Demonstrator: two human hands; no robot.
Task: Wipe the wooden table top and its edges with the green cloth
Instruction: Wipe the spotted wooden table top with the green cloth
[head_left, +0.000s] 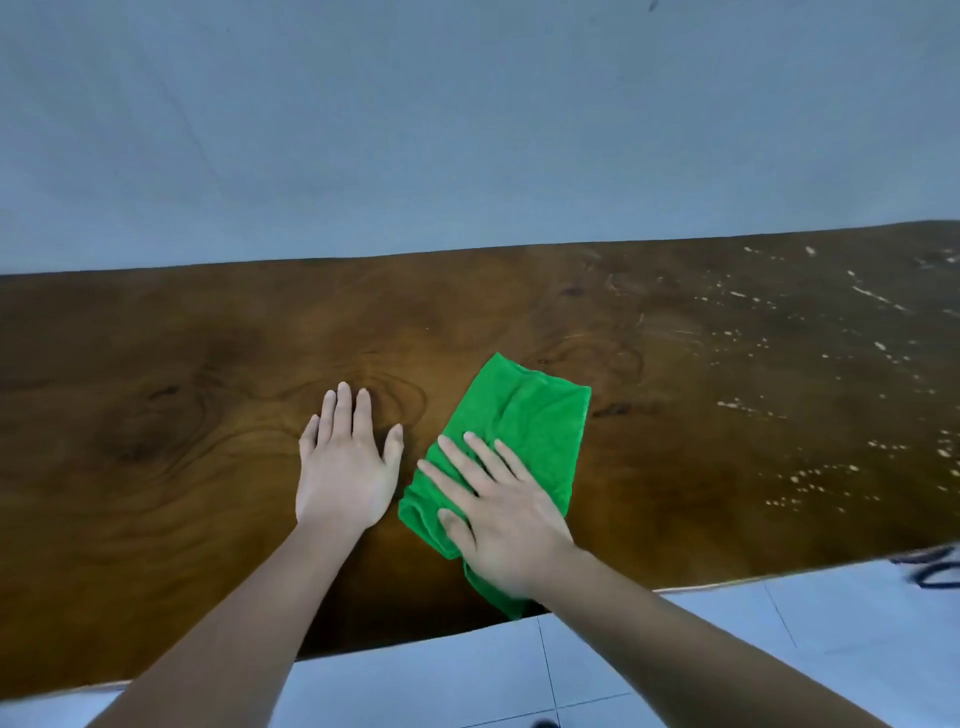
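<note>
Fingers of the right hand lie extended and spread, pressing flat on the folded green microfibre cloth without gripping it. Left hand, at 9 o'clock of the cloth, rests flat, fingers extended, holding nothing. Cloth lies near the dark brown wooden desk front edge; pale specks sit at 2 o'clock.

The desk is showing a dark, glossy brown with swirling grain rings and knot marks, and pale whitish specks are scattering over its right end, to the right of the cloth. The cloth is glowing a plain bright green with no print. Behind the desk, the wall is showing flat grey-blue; in front of it, the floor is showing pale tiles with thin dark joints.
</note>
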